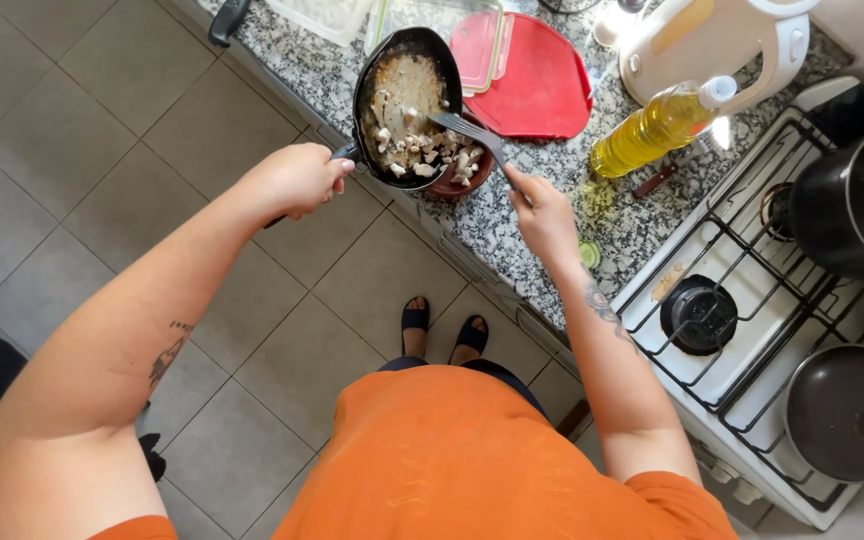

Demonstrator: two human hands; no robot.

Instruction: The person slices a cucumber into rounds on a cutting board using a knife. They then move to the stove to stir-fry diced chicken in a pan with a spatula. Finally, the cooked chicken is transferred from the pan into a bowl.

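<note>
Head view, left hand [297,180] tilting frying pan [404,95], right hand [544,220] holding fork [474,135]

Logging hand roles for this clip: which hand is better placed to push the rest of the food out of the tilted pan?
Probably the right hand. It holds the spatula, whose blade is over the food pieces at the pan's lower edge above the bowl. The left hand grips the pan's handle, tilting it.

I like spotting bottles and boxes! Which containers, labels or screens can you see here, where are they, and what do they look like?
Oil bottle: lying on the counter beside the stove, clear plastic, yellow oil, white cap.
Jug: behind the bottle, cream-white with a handle.
Food box: counter's back, clear with a red lid.
No labels or screens show.
</note>
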